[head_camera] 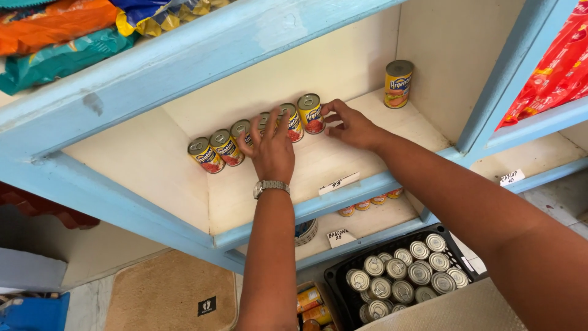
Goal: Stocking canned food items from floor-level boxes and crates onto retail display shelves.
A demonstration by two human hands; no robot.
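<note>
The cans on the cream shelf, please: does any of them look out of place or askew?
One can stands alone by the back right corner, apart from the row of cans that the left hand and right hand are touching. The blue shelf edge above has chipped paint. Nothing is spilled.

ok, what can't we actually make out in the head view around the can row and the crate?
- Head view: the left hand covers two cans in the row of cans, so contact there is unclear.
- Right hand: its fingertips meet the end can; grip is uncertain.
- Black crate: the right forearm and the bottom edge cut it off, so no full can count.
- Lower shelf cans: mostly hidden by the shelf edge.
</note>
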